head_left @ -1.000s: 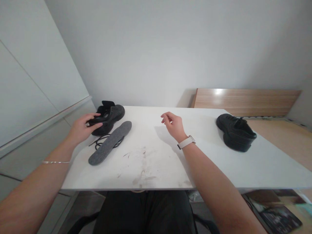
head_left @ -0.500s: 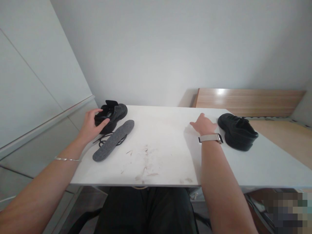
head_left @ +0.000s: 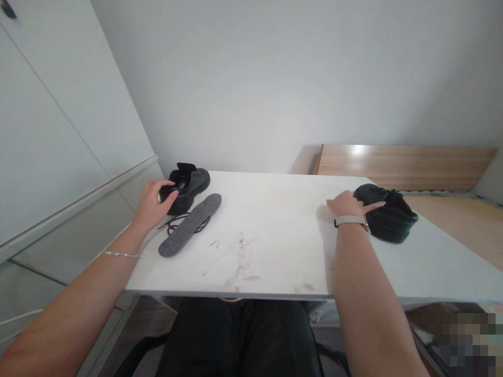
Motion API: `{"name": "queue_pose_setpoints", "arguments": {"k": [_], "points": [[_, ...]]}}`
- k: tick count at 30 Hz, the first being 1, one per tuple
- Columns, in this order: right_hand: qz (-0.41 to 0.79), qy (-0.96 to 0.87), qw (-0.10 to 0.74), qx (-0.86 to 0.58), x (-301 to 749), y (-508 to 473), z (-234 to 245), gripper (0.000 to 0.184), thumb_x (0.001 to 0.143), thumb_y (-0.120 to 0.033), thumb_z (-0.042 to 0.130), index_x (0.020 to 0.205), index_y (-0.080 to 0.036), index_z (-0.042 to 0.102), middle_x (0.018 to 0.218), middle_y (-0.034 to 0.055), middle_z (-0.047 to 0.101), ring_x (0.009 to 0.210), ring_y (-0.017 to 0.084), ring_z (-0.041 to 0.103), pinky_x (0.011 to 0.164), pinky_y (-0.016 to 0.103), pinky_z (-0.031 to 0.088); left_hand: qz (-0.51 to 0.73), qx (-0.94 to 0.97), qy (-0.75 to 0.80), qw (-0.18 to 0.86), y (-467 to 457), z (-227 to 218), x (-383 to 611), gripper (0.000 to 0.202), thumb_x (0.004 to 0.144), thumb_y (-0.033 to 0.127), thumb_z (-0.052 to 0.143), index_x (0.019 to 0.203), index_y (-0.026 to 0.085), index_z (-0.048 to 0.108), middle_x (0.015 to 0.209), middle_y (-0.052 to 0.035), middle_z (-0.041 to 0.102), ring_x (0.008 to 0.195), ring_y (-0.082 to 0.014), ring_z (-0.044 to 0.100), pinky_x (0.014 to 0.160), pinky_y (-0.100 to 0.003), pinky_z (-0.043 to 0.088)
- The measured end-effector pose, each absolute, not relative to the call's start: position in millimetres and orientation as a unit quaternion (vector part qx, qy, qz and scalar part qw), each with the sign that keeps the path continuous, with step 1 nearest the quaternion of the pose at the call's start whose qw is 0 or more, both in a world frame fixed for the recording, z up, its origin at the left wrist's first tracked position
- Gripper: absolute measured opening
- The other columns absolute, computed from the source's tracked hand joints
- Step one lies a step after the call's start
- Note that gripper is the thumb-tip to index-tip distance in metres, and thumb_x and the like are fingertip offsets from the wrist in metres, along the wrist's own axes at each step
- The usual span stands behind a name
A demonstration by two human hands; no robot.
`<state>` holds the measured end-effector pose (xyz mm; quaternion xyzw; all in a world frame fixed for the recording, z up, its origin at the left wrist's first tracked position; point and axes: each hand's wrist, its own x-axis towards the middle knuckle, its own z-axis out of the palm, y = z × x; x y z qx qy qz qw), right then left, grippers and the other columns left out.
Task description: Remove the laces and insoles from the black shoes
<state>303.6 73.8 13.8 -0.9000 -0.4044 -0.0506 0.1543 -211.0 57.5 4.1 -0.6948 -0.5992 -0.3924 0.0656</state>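
Observation:
At the table's far left, my left hand (head_left: 155,203) grips the heel of a black shoe (head_left: 192,183), thumb on the near side and fingers over the collar. The tongue of this shoe is folded up and its eyelets hold no lace that I can see. Just in front lies a grey insole (head_left: 190,225) across a loose black shoelace (head_left: 172,224). On the right, my right hand (head_left: 348,205) is beside a second, laced black shoe (head_left: 387,220). Its fingers are spread, one stretched over the shoe's side; whether it touches cannot be made out.
The white table (head_left: 271,230) has brown smudges and bits of dirt (head_left: 241,262) near its front edge. A wooden headboard (head_left: 393,165) stands behind the right end. White cabinet panels (head_left: 70,157) border the left, and a plain wall rises behind.
My right hand has moved right, from bare tabletop up to the laced shoe. My left hand stays on the left shoe's heel. The view has shifted slightly.

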Motion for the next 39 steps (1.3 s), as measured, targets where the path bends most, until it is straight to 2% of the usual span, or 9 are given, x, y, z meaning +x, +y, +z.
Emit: {"name": "queue_pose_setpoints", "arguments": {"k": [3, 9, 14, 18, 23, 26, 35, 37, 39], "points": [[-0.035, -0.423, 0.107, -0.899, 311, 77, 15, 0.038, 0.086, -0.033, 0.054, 0.112, -0.011, 0.071, 0.113, 0.0239, 0.069, 0.129, 0.045, 0.05, 0.109, 0.072, 0.017, -0.403, -0.694, -0.593, 0.069, 62, 1, -212, 0.027, 0.094, 0.031, 0.055, 0.114, 0.015, 0.061, 0.116, -0.0082, 0.06, 0.115, -0.0224, 0.052, 0.109, -0.043, 0.04], [-0.099, -0.385, 0.141, -0.907, 330, 76, 19, 0.039, 0.086, -0.029, 0.048, 0.112, -0.013, 0.072, 0.126, 0.0252, 0.063, 0.134, 0.045, 0.042, 0.108, 0.071, 0.021, -0.409, -0.7, -0.581, 0.071, 64, -1, -215, 0.024, 0.091, 0.036, 0.054, 0.107, 0.02, 0.062, 0.115, -0.0093, 0.063, 0.117, -0.026, 0.054, 0.108, -0.044, 0.041], [-0.039, -0.429, 0.081, -0.899, 332, 73, 24, 0.035, 0.088, -0.027, 0.049, 0.108, -0.011, 0.074, 0.113, 0.0231, 0.07, 0.114, 0.039, 0.061, 0.11, 0.069, 0.02, -0.414, -0.703, -0.573, 0.077, 65, -3, -216, 0.023, 0.09, 0.036, 0.055, 0.105, 0.021, 0.063, 0.113, -0.0102, 0.063, 0.117, -0.0269, 0.054, 0.11, -0.046, 0.04], [-0.067, -0.428, 0.12, -0.893, 322, 70, 33, 0.033, 0.09, -0.031, 0.051, 0.106, -0.015, 0.075, 0.113, 0.0212, 0.071, 0.113, 0.039, 0.064, 0.107, 0.067, 0.026, -0.41, -0.698, -0.58, 0.094, 63, 0, -212, 0.024, 0.091, 0.033, 0.056, 0.108, 0.018, 0.064, 0.114, -0.0096, 0.062, 0.116, -0.0244, 0.053, 0.11, -0.044, 0.04], [-0.102, -0.473, 0.175, -0.858, 297, 63, 42, 0.031, 0.093, -0.034, 0.05, 0.105, -0.017, 0.074, 0.106, 0.0176, 0.073, 0.109, 0.035, 0.066, 0.092, 0.051, 0.045, -0.41, -0.692, -0.584, 0.107, 60, 1, -204, 0.025, 0.091, 0.029, 0.058, 0.111, 0.016, 0.065, 0.115, -0.01, 0.061, 0.116, -0.0236, 0.052, 0.11, -0.044, 0.037], [-0.097, -0.544, 0.178, -0.814, 270, 60, 45, 0.03, 0.093, -0.033, 0.051, 0.104, -0.018, 0.074, 0.103, 0.0166, 0.074, 0.103, 0.033, 0.068, 0.085, 0.043, 0.047, -0.416, -0.685, -0.585, 0.12, 60, 0, -202, 0.024, 0.09, 0.029, 0.059, 0.11, 0.016, 0.065, 0.115, -0.0106, 0.062, 0.118, -0.0249, 0.051, 0.111, -0.046, 0.036], [0.099, -0.745, 0.28, -0.598, 186, 34, 53, 0.024, 0.095, -0.032, 0.053, 0.1, -0.02, 0.073, 0.099, 0.0071, 0.077, 0.092, 0.02, 0.069, 0.082, 0.031, 0.048, -0.505, -0.657, -0.499, 0.251, 39, 17, -174, 0.023, 0.091, 0.031, 0.064, 0.109, 0.017, 0.064, 0.125, -0.0138, 0.058, 0.126, -0.0305, 0.05, 0.112, -0.054, 0.034], [0.134, -0.775, 0.263, -0.559, 170, 25, 51, 0.023, 0.095, -0.032, 0.055, 0.102, -0.02, 0.072, 0.101, 0.0068, 0.077, 0.092, 0.02, 0.069, 0.082, 0.03, 0.049, -0.51, -0.697, -0.453, 0.219, 27, 19, -149, 0.016, 0.093, 0.026, 0.06, 0.107, 0.019, 0.063, 0.123, -0.0124, 0.059, 0.125, -0.0288, 0.052, 0.112, -0.05, 0.038], [0.153, -0.798, 0.237, -0.532, 154, 17, 46, 0.022, 0.095, -0.031, 0.056, 0.104, -0.019, 0.072, 0.103, 0.007, 0.076, 0.093, 0.02, 0.07, 0.082, 0.03, 0.049, -0.459, -0.784, -0.401, 0.117, 17, 15, -119, 0.018, 0.096, 0.022, 0.055, 0.113, 0.021, 0.061, 0.123, -0.0107, 0.06, 0.122, -0.0257, 0.056, 0.11, -0.047, 0.042]]}}
